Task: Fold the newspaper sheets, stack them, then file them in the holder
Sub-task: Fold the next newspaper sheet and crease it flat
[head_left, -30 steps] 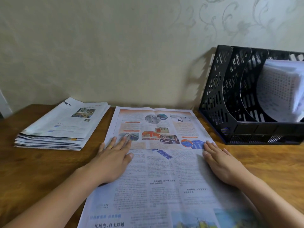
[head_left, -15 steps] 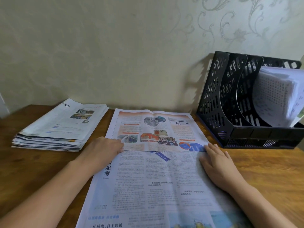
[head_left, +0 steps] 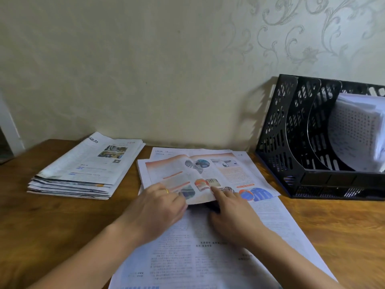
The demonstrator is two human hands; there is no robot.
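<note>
Looking down through the head camera, I see a wide newspaper sheet (head_left: 218,253) spread on the wooden counter (head_left: 52,222), its far end lifted and curling into a colourful folded flap (head_left: 200,174) with orange and blue pictures. My left hand (head_left: 155,211) sits at the near left edge of that flap; its fingers curl around the raised paper edge, so its grip is pinching the sheet, and a gold ring (head_left: 166,191) shows on one finger. My right hand (head_left: 233,213) lies just right of the left hand, flat on the sheet, its forefinger stretched forward and pressing the flap's near edge, the other fingers loosely spread; motion blur hides finer detail.

Left of the sheet, apart from it, a stack of folded newspapers (head_left: 83,172) rests on the counter, edges roughly aligned. Right of the sheet, against the patterned wall (head_left: 145,69), stands a black perforated file holder (head_left: 291,142) with several compartments. The compartments nearest the sheet look unfilled, while one farther right holds white papers (head_left: 358,130) leaning inside. A corner of the sheet reaches close to the holder's base without clearly touching it.
</note>
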